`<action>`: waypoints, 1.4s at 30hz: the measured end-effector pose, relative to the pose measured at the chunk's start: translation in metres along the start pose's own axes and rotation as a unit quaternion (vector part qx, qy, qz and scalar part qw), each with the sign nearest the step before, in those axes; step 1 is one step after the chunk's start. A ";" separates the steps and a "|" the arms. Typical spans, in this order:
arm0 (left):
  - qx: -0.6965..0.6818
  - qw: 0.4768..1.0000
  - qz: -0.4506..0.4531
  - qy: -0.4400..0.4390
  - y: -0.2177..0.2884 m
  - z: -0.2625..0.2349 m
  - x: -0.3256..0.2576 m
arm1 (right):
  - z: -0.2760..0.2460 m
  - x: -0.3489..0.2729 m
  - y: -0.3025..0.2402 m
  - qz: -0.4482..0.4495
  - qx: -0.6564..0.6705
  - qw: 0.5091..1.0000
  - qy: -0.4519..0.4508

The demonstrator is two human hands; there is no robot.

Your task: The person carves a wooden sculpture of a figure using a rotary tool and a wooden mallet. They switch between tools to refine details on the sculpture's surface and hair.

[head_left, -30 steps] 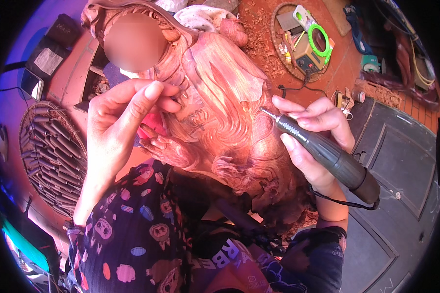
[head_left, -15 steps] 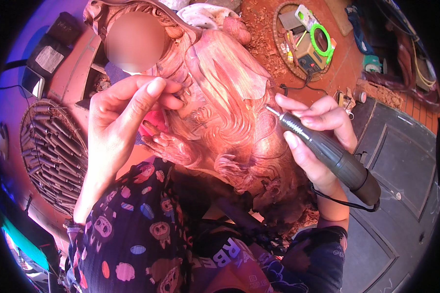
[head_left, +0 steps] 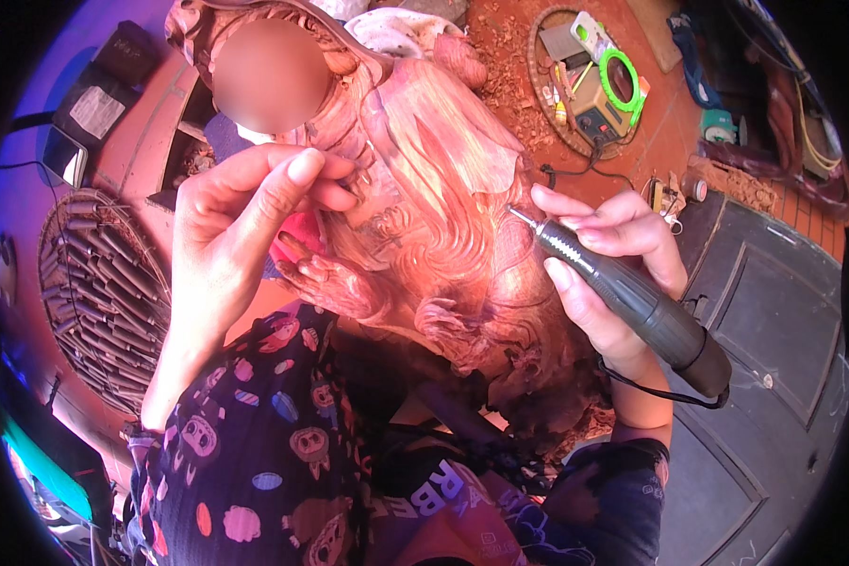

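Holds in the right hand (head_left: 623, 283) a black powered handpiece (head_left: 637, 307), fingers closed firmly around its ribbed front part, thumb along the lower side. Points the thin metal bit (head_left: 519, 215) up and to the left, with the tip touching the reddish wooden carving (head_left: 443, 179) or just beside it; cannot tell which, because the tip is so small. Lets a dark cord (head_left: 656, 394) run from the back of the handpiece, under the wrist.

Braces with the left hand (head_left: 245, 226) on the other side of the carving, fingers bent and close together, fingertips against the wood near a curled detail. Cannot tell whether this hand really clamps the piece or only leans on it. Shows a patterned sleeve (head_left: 255, 443) below this arm.

Has the carving in the middle, between both hands, close to the body, with flowing grooves and curls already cut into it.

Seems to be at the step of fine detailing of the grooves. Calls next for a light, steady pass of the bit along a line, with the left hand pressing so that the wood does not shift.

Further out: a round basket (head_left: 94, 292) full of stick-like tools on the left, a round tray (head_left: 547, 113) with a green ring and small devices at the top, wood chips (head_left: 500, 66) beside it, a dark panelled board (head_left: 774, 321) on the right.
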State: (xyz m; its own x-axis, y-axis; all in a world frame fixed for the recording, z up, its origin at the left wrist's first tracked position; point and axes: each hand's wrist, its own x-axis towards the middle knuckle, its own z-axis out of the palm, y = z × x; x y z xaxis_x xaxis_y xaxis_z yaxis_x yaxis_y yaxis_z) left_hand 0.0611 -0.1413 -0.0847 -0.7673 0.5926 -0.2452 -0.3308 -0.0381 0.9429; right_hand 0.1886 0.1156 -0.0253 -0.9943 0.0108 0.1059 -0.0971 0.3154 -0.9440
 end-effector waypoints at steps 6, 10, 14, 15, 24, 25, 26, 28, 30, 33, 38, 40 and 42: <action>0.010 1.000 -0.001 -0.001 0.002 0.000 0.000 | -0.001 0.002 0.005 -0.027 0.002 1.000 0.014; 0.010 1.000 -0.009 0.000 0.002 0.001 0.000 | -0.001 0.001 0.003 -0.019 -0.016 1.000 0.005; 0.007 1.000 0.003 0.002 0.001 0.002 0.001 | 0.000 0.001 0.000 0.010 0.008 1.000 0.003; 0.006 1.000 0.007 0.001 0.001 0.002 0.001 | 0.000 0.001 0.000 0.013 0.008 1.000 0.007; -0.019 1.000 -0.001 0.001 0.001 0.002 0.000 | 0.002 0.001 0.001 0.004 -0.010 1.000 0.010; -0.002 1.000 -0.002 0.004 0.001 0.002 0.000 | 0.002 0.002 0.001 -0.006 -0.017 1.000 0.007; -0.002 1.000 -0.005 0.002 0.001 0.002 0.000 | 0.002 0.002 0.001 -0.010 -0.036 0.999 0.008; -0.004 1.000 -0.008 0.003 0.001 0.002 0.000 | 0.001 0.003 0.000 -0.017 -0.071 0.997 0.015; -0.011 1.000 -0.009 0.006 0.001 0.002 0.000 | 0.001 0.002 -0.001 -0.015 -0.062 0.998 0.016; 0.002 1.000 -0.010 0.002 0.002 0.002 0.000 | 0.001 0.001 -0.001 0.003 -0.037 0.999 -0.009; 0.012 1.000 -0.007 0.002 0.002 0.002 0.000 | 0.003 0.001 0.001 -0.001 0.003 0.999 0.041; 0.010 1.000 -0.008 0.001 0.002 0.001 0.000 | 0.002 0.001 0.000 0.002 -0.023 1.000 0.015; 0.006 1.000 -0.011 0.001 0.002 0.001 0.000 | 0.001 0.001 -0.002 0.004 -0.056 0.998 -0.006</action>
State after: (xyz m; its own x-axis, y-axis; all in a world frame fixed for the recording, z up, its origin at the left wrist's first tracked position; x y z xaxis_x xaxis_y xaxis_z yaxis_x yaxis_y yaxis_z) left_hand 0.0612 -0.1404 -0.0822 -0.7611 0.5913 -0.2666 -0.3409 -0.0150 0.9400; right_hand 0.1881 0.1140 -0.0238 -0.9955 0.0023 0.0948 -0.0851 0.4194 -0.9038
